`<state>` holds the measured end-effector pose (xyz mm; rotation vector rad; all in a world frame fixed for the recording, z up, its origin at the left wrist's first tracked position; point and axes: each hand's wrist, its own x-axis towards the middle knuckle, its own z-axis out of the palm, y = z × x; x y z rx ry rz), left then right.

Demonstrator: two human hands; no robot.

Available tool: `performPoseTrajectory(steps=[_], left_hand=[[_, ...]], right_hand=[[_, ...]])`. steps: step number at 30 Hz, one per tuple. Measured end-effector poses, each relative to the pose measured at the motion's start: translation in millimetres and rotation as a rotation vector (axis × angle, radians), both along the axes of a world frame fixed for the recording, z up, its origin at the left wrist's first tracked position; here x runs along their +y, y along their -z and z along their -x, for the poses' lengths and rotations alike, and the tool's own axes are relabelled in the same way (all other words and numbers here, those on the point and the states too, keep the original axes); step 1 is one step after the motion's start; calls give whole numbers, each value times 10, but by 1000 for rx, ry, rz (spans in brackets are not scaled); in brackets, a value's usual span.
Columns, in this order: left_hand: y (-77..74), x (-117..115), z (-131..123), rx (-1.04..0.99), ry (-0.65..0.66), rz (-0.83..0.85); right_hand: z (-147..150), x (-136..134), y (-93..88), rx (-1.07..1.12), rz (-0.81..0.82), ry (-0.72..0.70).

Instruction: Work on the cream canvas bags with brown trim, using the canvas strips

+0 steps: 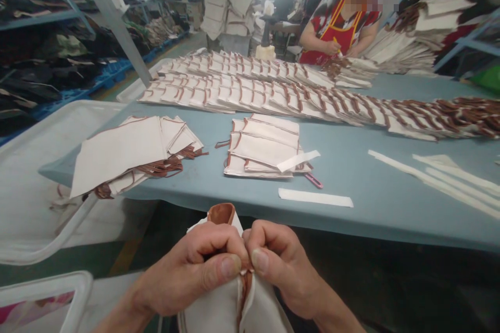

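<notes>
Between my two hands, in front of the table's near edge, hangs a cream fabric piece (213, 304) with brown trim. My left hand (199, 265) pinches it along a brown-lined seam, thumb on top. Right beside it, my right hand (279, 265) pinches the same seam from the other side, and the thumbs nearly meet. Above the hands a brown fabric loop (222, 213) stands out of the piece. Whatever lies right under the fingertips is hidden.
Across the blue table (203, 187) lie a left pile of cream pieces (121, 145), a middle stack (265, 140), white strips (315, 197), a pink tool (313, 180) and long overlapping rows (250, 93). A person in a red apron (339, 36) works behind. White bins (89, 109) stand left.
</notes>
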<state>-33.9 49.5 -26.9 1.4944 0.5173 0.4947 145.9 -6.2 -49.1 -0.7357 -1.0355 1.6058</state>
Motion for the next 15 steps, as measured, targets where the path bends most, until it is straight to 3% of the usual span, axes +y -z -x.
performPoseTrajectory(steps=[4,7,11,15], left_hand=[[101,-80,-37,-149,-148,231],[145,-71,-41,-178,-150,293],[93,52,-42,-94,-160,123],[-95,199,-39,42,-81,-59]], right_hand=[[106,-27,-19,84,58,60],[78,0,-88,14,-5,51],[-36,75,-221,-281,-222,69],[-87,116,-299,-460,-293,108]])
